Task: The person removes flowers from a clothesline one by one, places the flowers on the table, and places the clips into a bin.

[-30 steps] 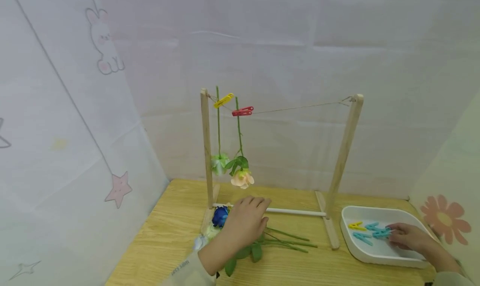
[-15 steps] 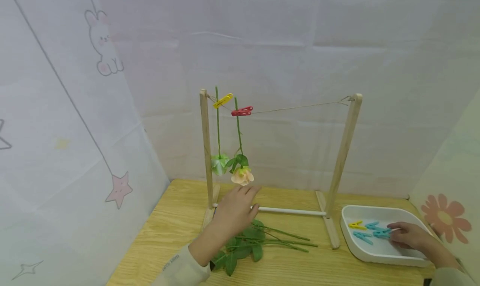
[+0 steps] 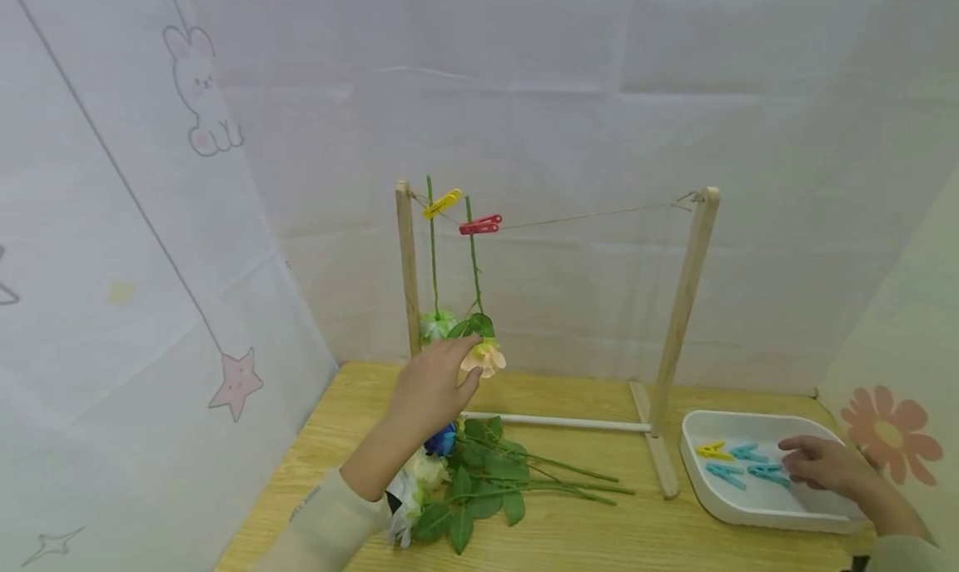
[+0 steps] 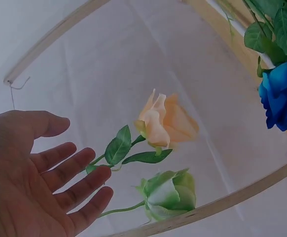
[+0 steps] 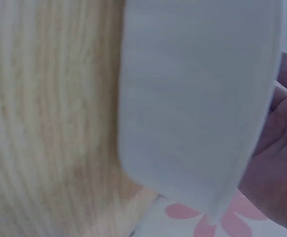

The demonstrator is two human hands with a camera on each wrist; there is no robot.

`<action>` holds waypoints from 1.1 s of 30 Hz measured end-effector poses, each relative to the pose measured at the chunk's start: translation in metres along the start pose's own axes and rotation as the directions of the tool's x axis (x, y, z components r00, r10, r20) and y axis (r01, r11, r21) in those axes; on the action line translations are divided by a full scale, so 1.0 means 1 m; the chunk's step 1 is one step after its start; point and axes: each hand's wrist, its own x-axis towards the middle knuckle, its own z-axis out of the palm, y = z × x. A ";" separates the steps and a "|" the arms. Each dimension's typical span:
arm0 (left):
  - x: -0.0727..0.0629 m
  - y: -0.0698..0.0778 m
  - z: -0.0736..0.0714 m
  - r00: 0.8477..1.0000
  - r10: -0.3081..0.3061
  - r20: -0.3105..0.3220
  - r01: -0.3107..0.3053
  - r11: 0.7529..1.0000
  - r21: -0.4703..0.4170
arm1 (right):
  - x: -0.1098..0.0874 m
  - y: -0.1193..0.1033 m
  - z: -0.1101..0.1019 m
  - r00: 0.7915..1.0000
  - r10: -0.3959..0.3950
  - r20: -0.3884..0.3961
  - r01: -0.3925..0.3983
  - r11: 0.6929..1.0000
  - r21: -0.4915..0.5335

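Note:
My left hand (image 3: 434, 389), fingers relaxed and apart, is raised beside the hanging peach rose (image 3: 487, 357); the left wrist view shows its palm holding nothing. A green-white rose (image 4: 170, 195) hangs next to the peach one. A yellow clothespin (image 3: 442, 203) and a red clothespin (image 3: 479, 225) fix their stems to the string. My right hand (image 3: 827, 468) is over the white tray (image 3: 779, 515), its loosely bent fingers close to a blue clothespin (image 3: 767, 473). In the right wrist view the tray wall hides part of that hand.
A wooden frame (image 3: 685, 305) carries the string, with a white bar (image 3: 562, 421) low between its posts. Cut roses, including a blue rose (image 3: 440, 440), lie on the table (image 3: 569, 539) with leafy stems rightward. Another yellow clothespin (image 3: 715, 450) and more blue ones lie in the tray.
My left hand has moved up and left from above the lying roses to the hanging peach rose, uncovering the blue rose. My right hand has drawn slightly away from the blue clothespin.

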 end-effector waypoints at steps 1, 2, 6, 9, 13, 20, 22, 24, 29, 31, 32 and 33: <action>0.002 -0.001 -0.002 1.000 -0.010 0.001 0.010 1.000 -0.015 | -0.001 -0.003 -0.001 1.000 -0.018 0.003 0.018 1.000 -0.004; 0.003 -0.003 -0.004 1.000 -0.017 0.000 0.017 1.000 -0.027 | -0.002 -0.007 -0.003 0.999 -0.040 0.006 0.040 0.999 -0.004; 0.011 -0.007 -0.009 0.999 -0.041 -0.020 0.040 0.997 -0.072 | -0.005 -0.028 -0.009 0.993 -0.117 -0.014 0.117 0.992 -0.037; 0.016 -0.011 -0.012 0.997 -0.068 -0.040 0.063 0.992 -0.108 | -0.006 -0.045 -0.014 0.977 -0.208 -0.042 0.205 0.976 -0.072; 0.022 -0.015 -0.014 0.994 -0.104 -0.040 0.097 0.983 -0.159 | -0.008 -0.060 -0.020 0.956 -0.282 -0.073 0.277 0.958 -0.080; 0.035 -0.020 -0.019 0.989 -0.148 -0.022 0.136 0.948 -0.288 | -0.018 -0.098 -0.017 0.943 -0.287 -0.165 0.266 0.954 -0.138; 0.039 -0.022 -0.019 0.987 -0.155 -0.031 0.137 0.936 -0.324 | -0.022 -0.113 -0.015 0.931 -0.310 -0.191 0.282 0.946 -0.162; 0.043 -0.023 -0.020 0.986 -0.163 -0.037 0.140 0.927 -0.349 | -0.025 -0.128 -0.014 0.916 -0.342 -0.208 0.305 0.933 -0.189; 0.051 -0.028 -0.021 0.984 -0.175 -0.030 0.149 0.906 -0.395 | -0.035 -0.166 -0.013 0.879 -0.416 -0.233 0.361 0.900 -0.243; 0.054 -0.029 -0.021 0.985 -0.170 -0.034 0.140 0.895 -0.424 | -0.039 -0.180 -0.013 0.866 -0.433 -0.249 0.370 0.891 -0.264; 0.056 -0.030 -0.022 0.985 -0.167 -0.037 0.133 0.886 -0.443 | -0.040 -0.186 -0.012 0.860 -0.440 -0.257 0.372 0.887 -0.274; 0.058 -0.030 -0.022 0.986 -0.161 -0.039 0.124 0.877 -0.464 | -0.042 -0.192 -0.012 0.856 -0.444 -0.265 0.371 0.884 -0.283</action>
